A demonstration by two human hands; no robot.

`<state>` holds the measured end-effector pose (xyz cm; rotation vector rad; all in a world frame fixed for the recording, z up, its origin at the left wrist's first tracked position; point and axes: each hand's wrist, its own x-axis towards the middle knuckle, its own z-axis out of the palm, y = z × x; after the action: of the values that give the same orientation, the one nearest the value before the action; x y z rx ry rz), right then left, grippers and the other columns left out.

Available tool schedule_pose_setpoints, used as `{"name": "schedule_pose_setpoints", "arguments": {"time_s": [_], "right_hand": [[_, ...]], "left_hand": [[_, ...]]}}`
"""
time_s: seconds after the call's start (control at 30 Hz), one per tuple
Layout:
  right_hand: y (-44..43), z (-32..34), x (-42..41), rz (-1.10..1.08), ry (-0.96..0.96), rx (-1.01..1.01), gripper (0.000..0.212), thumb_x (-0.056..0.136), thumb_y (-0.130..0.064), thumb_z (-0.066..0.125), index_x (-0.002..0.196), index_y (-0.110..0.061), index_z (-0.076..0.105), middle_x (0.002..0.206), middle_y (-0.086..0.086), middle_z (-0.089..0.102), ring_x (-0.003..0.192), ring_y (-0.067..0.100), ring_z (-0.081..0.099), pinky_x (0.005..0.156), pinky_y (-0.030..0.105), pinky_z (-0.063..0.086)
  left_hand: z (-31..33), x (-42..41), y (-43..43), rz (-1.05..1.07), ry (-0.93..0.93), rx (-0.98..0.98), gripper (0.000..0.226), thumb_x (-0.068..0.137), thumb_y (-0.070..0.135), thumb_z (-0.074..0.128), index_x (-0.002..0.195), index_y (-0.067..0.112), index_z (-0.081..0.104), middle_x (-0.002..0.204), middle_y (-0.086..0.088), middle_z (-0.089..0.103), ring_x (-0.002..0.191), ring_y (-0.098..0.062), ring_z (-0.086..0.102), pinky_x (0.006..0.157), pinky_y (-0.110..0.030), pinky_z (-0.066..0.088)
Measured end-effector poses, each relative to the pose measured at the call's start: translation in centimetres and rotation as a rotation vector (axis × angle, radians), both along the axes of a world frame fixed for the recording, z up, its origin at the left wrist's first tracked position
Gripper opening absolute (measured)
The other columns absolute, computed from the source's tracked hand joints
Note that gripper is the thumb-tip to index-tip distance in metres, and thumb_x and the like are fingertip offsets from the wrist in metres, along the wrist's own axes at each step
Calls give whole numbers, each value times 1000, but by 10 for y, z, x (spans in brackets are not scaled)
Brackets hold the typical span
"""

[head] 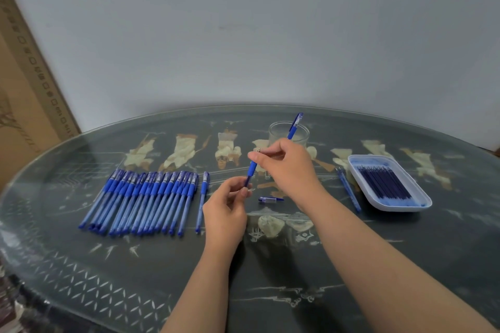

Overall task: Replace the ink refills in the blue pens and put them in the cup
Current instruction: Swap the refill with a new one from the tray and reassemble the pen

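I hold an uncapped blue pen [252,169] upright over the table's middle. My left hand [227,208] grips its barrel below the rubber grip. My right hand [286,165] pinches the upper end, where a small metal tip shows at the fingertips. The pen's cap [270,199] lies on the table just below my hands. A clear glass cup [276,134] stands behind my right hand with one capped blue pen [296,124] leaning in it. A row of several capped blue pens [140,200] lies at the left. At the right, a white tray [392,208] holds dark refills [384,182].
One capped pen [201,203] lies apart, right of the row. Another blue pen-like piece [349,189] lies beside the tray's left edge. A cardboard box [24,94] leans against the wall at far left. The oval glass-topped table [270,292] curves away at its near edge.
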<state>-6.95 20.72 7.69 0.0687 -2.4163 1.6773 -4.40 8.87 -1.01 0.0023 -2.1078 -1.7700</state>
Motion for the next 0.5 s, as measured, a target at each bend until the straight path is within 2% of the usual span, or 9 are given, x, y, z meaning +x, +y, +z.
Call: {"name": "schedule_pose_setpoints", "arguments": {"time_s": [0.1,0.2,0.27,0.37,0.5], "right_hand": [[0,-1,0,31,-44,-22,25,88,-38,70,107,-22,64,98,-10,67,91,8,65,80,27,52],[0,-3,0,102,-11,-31,16,95,-19,63,108,-17,72,101,-11,70,91,-5,64,83,16,50],[0,-6,-2,58,5,-21,12,93,-17,66,99,-9,73,98,-6,73,90,0,66,83,19,51],[-3,-8,-5,-1,7,1,11,90,-20,70,90,-9,69,98,3,73,93,17,67,83,28,53],[-7,-10,-4,-6,25,1,9,91,-20,69,88,-12,66,97,1,71,91,17,65,80,26,52]], "left_hand": [[0,0,0,1,-8,5,28,94,0,58,99,27,64,91,10,72,85,2,68,80,-11,51],[0,0,0,1,-10,2,28,94,0,58,99,27,64,92,10,72,85,2,68,83,-14,52],[-1,0,0,0,-12,-4,28,93,-1,58,99,26,64,92,10,72,86,2,68,83,-14,52],[-1,0,0,2,-19,-21,27,94,-1,57,102,24,65,92,11,72,85,3,68,83,-13,52],[-1,-1,-1,4,-34,-32,25,94,0,57,104,22,66,92,10,72,86,3,67,84,-18,54]]}}
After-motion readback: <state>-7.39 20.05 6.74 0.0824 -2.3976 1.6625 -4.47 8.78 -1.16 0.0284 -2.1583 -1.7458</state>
